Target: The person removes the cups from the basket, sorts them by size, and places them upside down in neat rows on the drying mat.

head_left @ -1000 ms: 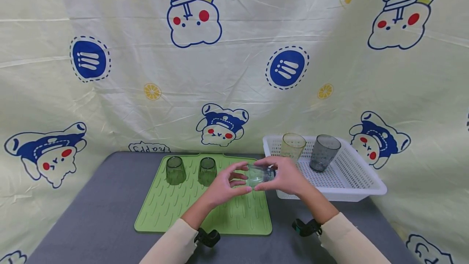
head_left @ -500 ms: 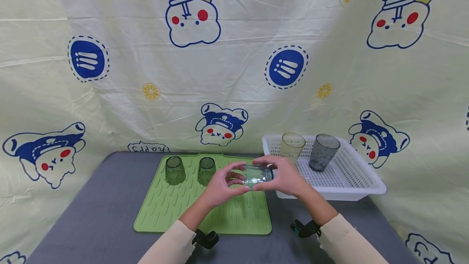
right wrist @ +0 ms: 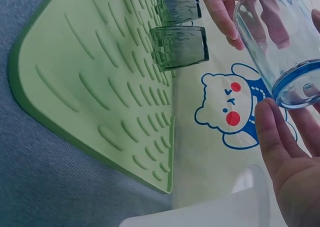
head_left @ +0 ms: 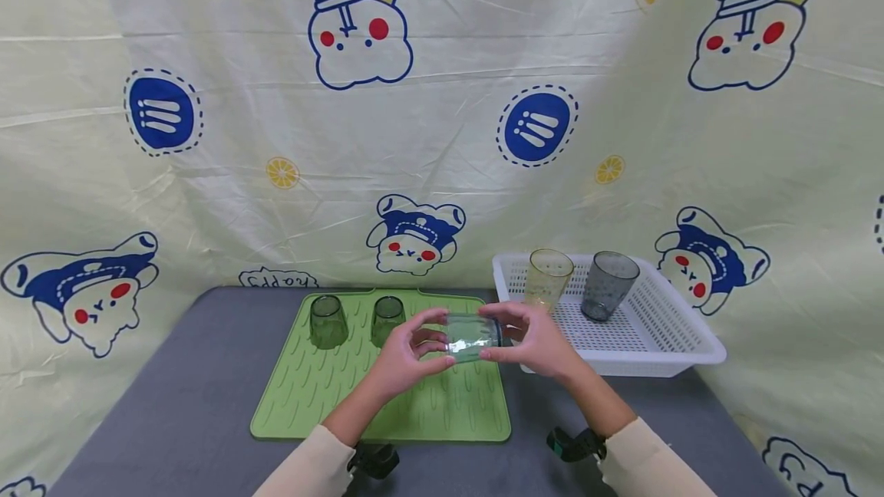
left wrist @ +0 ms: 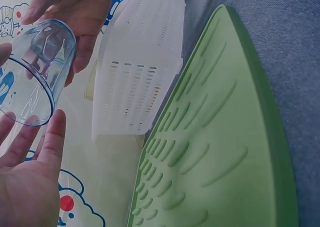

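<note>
A clear bluish glass (head_left: 473,337) lies sideways in the air above the green mat (head_left: 442,413), held between both hands. My left hand (head_left: 407,351) grips its rim end with fingertips and thumb. Around its base end curl the fingers of my right hand (head_left: 542,340). In the left wrist view the open rim of the glass (left wrist: 47,72) faces my left hand (left wrist: 30,187). The right wrist view shows the thick base of the glass (right wrist: 285,52) by my right hand (right wrist: 295,172).
Two dark green glasses (head_left: 328,322) (head_left: 387,320) stand upside down at the mat's back left. A white perforated basket (head_left: 642,365) at the right holds a yellowish glass (head_left: 548,280) and a grey glass (head_left: 608,287). A patterned curtain (head_left: 442,136) hangs behind the grey table (head_left: 173,405).
Both hands have moved slightly left with the glass between them, bringing it farther over the green mat. The other glasses and the basket stay put.
</note>
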Demonstrator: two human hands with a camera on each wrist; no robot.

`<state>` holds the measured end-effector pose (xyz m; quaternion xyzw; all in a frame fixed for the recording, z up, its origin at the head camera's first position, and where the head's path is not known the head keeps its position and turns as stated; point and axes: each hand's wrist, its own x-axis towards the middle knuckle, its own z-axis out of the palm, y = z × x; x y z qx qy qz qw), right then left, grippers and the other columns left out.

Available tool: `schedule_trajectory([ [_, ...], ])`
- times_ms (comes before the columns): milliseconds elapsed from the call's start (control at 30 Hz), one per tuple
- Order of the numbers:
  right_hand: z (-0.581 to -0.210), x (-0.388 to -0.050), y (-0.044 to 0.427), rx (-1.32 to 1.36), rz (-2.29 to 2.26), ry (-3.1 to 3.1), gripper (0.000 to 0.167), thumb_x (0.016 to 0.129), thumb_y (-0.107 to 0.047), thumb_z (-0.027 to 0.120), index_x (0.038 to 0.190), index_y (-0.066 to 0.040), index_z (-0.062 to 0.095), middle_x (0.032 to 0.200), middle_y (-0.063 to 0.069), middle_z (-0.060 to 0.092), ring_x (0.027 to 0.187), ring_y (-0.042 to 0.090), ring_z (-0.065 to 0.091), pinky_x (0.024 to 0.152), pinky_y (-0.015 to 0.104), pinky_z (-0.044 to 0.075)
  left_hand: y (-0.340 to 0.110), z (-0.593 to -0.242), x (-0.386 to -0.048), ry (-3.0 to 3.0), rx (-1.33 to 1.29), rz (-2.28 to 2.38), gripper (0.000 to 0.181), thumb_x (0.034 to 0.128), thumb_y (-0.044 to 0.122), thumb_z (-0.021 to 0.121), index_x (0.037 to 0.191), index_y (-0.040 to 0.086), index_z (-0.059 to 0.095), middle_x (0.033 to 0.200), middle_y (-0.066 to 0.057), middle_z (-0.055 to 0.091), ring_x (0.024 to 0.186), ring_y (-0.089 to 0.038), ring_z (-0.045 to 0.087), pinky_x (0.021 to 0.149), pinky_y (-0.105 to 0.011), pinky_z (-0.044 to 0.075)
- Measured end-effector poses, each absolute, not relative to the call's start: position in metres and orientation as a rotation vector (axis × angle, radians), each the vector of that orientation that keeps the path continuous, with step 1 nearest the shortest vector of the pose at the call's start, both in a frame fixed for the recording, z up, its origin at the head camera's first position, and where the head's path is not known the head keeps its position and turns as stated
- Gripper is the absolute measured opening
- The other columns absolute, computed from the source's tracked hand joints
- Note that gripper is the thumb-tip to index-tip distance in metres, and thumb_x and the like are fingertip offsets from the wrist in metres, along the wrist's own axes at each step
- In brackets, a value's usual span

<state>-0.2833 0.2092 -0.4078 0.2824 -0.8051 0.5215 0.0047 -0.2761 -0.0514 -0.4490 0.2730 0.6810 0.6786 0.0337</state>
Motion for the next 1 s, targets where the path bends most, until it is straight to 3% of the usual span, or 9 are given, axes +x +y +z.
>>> schedule_trajectory([
  [167, -0.412, -0.280, 0.208, 0.876, 1.719, -2.527, 0.062, 0.082, -0.015, 0.088, 0.136, -0.004, 0.062, 0.130, 0.019, 0.066, 0.108, 0.021, 0.071, 0.093, 0.032, 0.060, -0.056, -0.450, -0.273, 2.109, 0.832, 2.086, 0.071, 0.0840, 0.001, 0.080, 0.148, 0.007, 0.049, 0.143, -0.020, 0.052, 0.117, -0.025, 0.063, 0.102, -0.034, 0.056],
  [333, -0.415, -0.279, 0.206, 0.883, 1.819, -2.488, 0.062, 0.082, -0.010, 0.086, 0.137, -0.001, 0.060, 0.128, 0.024, 0.066, 0.106, 0.018, 0.072, 0.089, 0.032, 0.061, -0.059, -0.451, -0.271, 2.097, 0.849, 2.091, 0.071, 0.0839, 0.000, 0.080, 0.147, 0.007, 0.049, 0.143, -0.021, 0.051, 0.117, -0.026, 0.063, 0.102, -0.035, 0.056],
  [467, -0.414, -0.277, 0.202, 0.862, 1.818, -2.479, 0.061, 0.081, -0.011, 0.088, 0.135, -0.001, 0.062, 0.127, 0.025, 0.066, 0.104, 0.018, 0.073, 0.088, 0.032, 0.062, -0.061, -0.451, -0.269, 2.071, 0.867, 2.106, 0.072, 0.0846, 0.000, 0.079, 0.149, 0.006, 0.048, 0.144, -0.022, 0.050, 0.119, -0.030, 0.062, 0.105, -0.044, 0.054],
  [600, -0.414, -0.275, 0.198, 0.826, 1.810, -2.482, 0.059, 0.080, -0.012, 0.088, 0.133, -0.002, 0.063, 0.125, 0.023, 0.067, 0.102, 0.021, 0.073, 0.086, 0.032, 0.062, -0.065, -0.451, -0.267, 2.064, 0.880, 2.115, 0.072, 0.0862, 0.001, 0.079, 0.150, 0.006, 0.046, 0.145, -0.022, 0.049, 0.123, -0.034, 0.060, 0.107, -0.047, 0.052],
  [800, -0.418, -0.275, 0.190, 0.754, 1.851, -2.462, 0.060, 0.081, -0.014, 0.088, 0.135, -0.004, 0.063, 0.126, 0.023, 0.066, 0.106, 0.031, 0.073, 0.083, 0.031, 0.062, -0.076, -0.455, -0.265, 2.135, 0.881, 2.087, 0.074, 0.0883, 0.004, 0.078, 0.153, 0.006, 0.043, 0.148, -0.023, 0.049, 0.127, -0.042, 0.057, 0.106, -0.035, 0.053],
  [900, -0.419, -0.275, 0.186, 0.721, 1.835, -2.448, 0.061, 0.081, -0.014, 0.088, 0.135, -0.003, 0.063, 0.129, 0.023, 0.065, 0.107, 0.038, 0.071, 0.083, 0.029, 0.062, -0.084, -0.457, -0.262, 2.191, 0.867, 2.054, 0.074, 0.0893, 0.008, 0.079, 0.153, 0.006, 0.042, 0.148, -0.023, 0.049, 0.128, -0.046, 0.055, 0.107, -0.037, 0.053],
  [1000, -0.420, -0.276, 0.180, 0.683, 1.828, -2.437, 0.062, 0.080, -0.012, 0.088, 0.135, -0.002, 0.062, 0.131, 0.023, 0.063, 0.105, 0.036, 0.071, 0.082, 0.027, 0.062, -0.093, -0.461, -0.259, 2.285, 0.826, 2.014, 0.072, 0.0900, 0.011, 0.079, 0.152, 0.008, 0.043, 0.147, -0.020, 0.051, 0.126, -0.043, 0.057, 0.107, -0.041, 0.053],
])
